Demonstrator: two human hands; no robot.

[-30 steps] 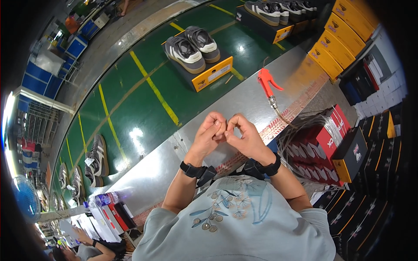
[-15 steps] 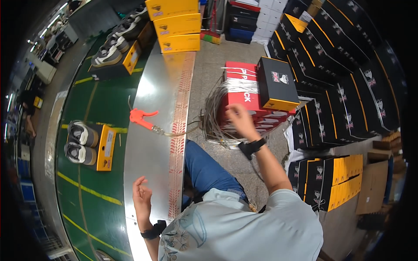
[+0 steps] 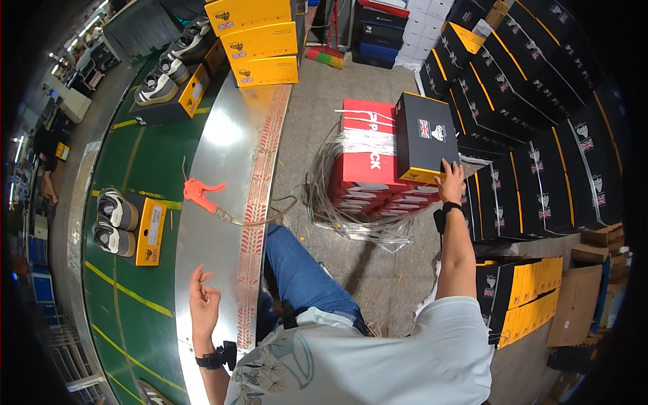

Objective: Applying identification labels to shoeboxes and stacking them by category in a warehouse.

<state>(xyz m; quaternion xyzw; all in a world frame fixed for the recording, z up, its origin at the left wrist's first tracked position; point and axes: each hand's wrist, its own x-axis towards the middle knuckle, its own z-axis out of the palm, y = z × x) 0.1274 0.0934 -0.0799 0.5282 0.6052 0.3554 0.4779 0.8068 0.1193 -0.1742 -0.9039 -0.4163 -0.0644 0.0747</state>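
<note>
Right hand (image 3: 451,183): fingers spread at the near corner of the black shoebox (image 3: 424,135); grip unclear.
Shoebox support: red box stack (image 3: 364,172), seemingly bearing the weight for you.
Left hand (image 3: 204,305): half-curled, empty, above your metal ledge (image 3: 219,162).

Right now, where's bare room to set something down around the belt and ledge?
Metal ledge: between the red air gun and yellow box stack. Green belt: between the near shoe pair and the boxed shoes beyond. Crowded: the red boxes, with looped straps around them and a dark box on top, right hand at its corner.
</note>
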